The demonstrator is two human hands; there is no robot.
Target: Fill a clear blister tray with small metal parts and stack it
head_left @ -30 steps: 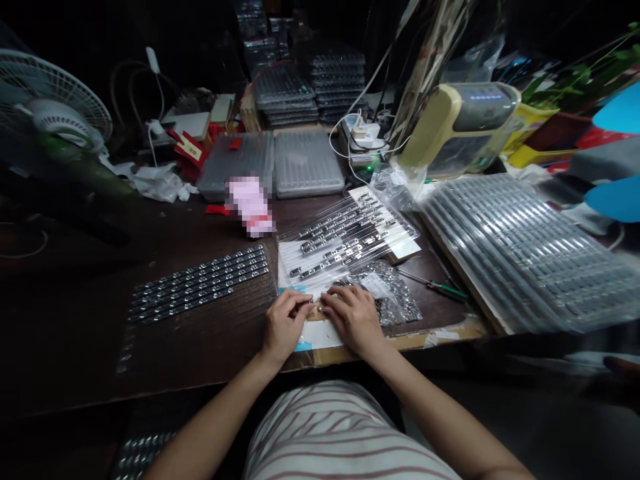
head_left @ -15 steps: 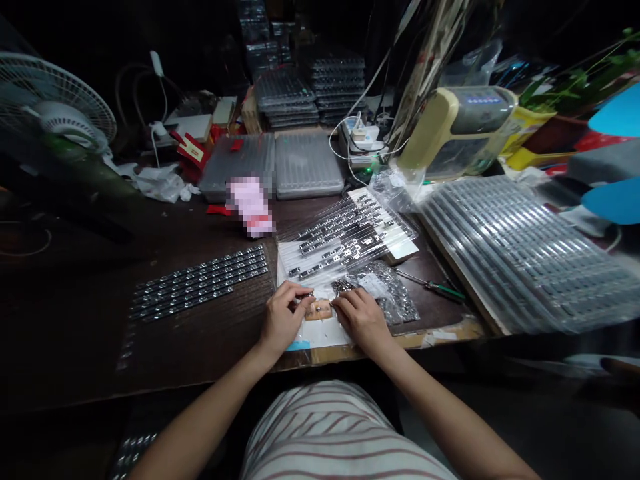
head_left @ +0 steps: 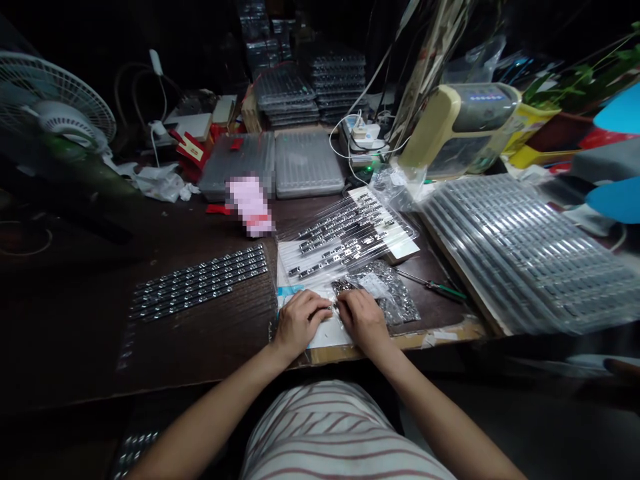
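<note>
Facing each other, slightly apart: left hand (head_left: 303, 319), right hand (head_left: 363, 319), grips unclear. Shiny black-silver parts (head_left: 349, 255) in one clear tray (head_left: 294, 255).

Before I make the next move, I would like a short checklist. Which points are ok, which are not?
1. Left hand over the white sheet: ok.
2. Right hand close to the left one: ok.
3. Secure grip on a piece: cannot tell, detail too small.
4. Bag of small parts beside the right hand: ok.
5. Screwdriver lying apart from both hands: ok.
6. Clear tray ahead fully filled: not ok, bare stretches show.
</note>
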